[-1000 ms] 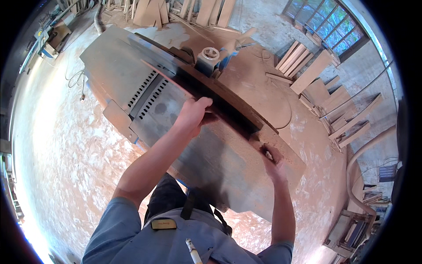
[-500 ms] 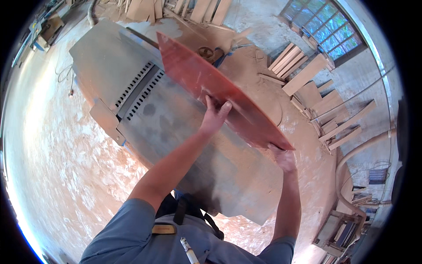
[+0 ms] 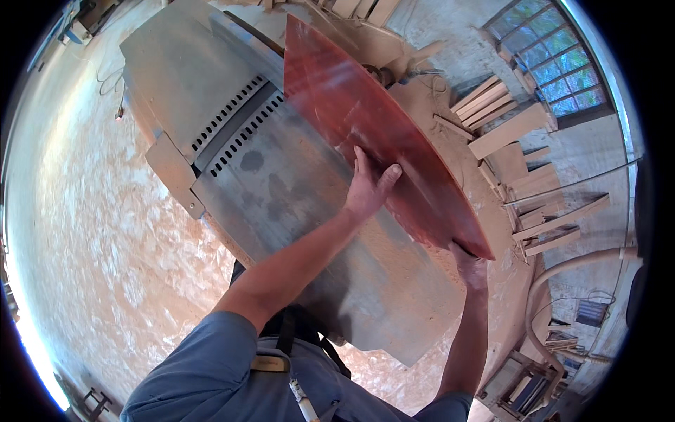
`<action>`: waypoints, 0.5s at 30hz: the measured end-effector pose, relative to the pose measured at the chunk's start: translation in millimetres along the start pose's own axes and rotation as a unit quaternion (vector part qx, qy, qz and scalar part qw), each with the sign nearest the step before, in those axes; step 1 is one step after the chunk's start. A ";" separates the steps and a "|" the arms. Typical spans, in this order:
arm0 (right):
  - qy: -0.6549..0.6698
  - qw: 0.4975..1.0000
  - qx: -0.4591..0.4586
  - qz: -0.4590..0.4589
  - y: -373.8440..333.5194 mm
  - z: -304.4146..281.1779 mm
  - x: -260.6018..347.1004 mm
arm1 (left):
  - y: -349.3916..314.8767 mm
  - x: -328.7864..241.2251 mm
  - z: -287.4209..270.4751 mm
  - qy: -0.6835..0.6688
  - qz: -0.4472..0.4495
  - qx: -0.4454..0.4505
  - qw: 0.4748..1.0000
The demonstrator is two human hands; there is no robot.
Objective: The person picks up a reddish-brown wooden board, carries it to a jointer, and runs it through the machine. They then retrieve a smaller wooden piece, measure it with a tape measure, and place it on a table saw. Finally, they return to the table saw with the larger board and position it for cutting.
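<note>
A wide reddish-brown board (image 3: 380,133) stands on its long edge, tilted, along the far right side of a grey metal machine table (image 3: 281,204). My left hand (image 3: 371,184) presses on the near face of the board, low down, with its thumb and forefinger stretched apart. At the board's right end, my right hand (image 3: 471,267) grips the lower corner; some of its fingers are hidden behind the wood. A dark slot (image 3: 232,126) flanked by two rows of oval holes crosses the table, to the left of my left hand. Sawdust lies on the table beside the board.
Offcuts and boards (image 3: 485,102) lean against the wall on the right, under a barred window (image 3: 555,56). A thick hose (image 3: 538,295) curves down at the right near a small wooden stand (image 3: 524,387). Sawdust covers the floor (image 3: 155,232). A metal bracket plate (image 3: 172,176) juts from the table's left side.
The board has tilted so that more of its near face shows, and its far end has shifted slightly forward. Both hands stay on it. The whole view has moved a little.
</note>
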State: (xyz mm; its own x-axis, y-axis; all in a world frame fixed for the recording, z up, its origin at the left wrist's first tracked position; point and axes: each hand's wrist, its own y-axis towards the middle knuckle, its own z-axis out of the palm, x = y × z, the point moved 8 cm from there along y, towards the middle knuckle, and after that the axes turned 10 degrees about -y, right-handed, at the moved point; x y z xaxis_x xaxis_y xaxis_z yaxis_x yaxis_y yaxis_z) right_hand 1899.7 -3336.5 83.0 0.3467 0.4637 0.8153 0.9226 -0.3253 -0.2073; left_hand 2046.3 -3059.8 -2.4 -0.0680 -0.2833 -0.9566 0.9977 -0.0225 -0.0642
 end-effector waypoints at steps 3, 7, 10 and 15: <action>0.034 0.998 0.003 -0.043 2.1 9.7 16.1 | 5.0 -8.0 -8.7 0.014 -0.002 -0.002 1.000; 0.024 0.999 0.021 -0.012 11.9 21.7 16.1 | 17.3 -16.2 -24.2 0.043 -0.023 -0.011 0.999; 0.016 1.000 0.004 0.013 23.1 40.5 25.4 | 34.2 -24.9 -39.2 -0.022 -0.006 -0.009 1.000; -0.046 0.999 -0.001 0.005 41.8 73.3 59.7 | 62.0 -47.3 -67.9 -0.068 -0.012 -0.001 0.998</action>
State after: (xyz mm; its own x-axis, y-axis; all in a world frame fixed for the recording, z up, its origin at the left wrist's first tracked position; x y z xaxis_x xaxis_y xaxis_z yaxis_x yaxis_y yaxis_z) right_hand 1971.3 -3262.1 83.4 0.3693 0.5349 0.7599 0.9189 -0.3320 -0.2129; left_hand 2111.6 -2982.7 19.6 -0.0920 -0.4107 -0.9071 0.9957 -0.0288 -0.0880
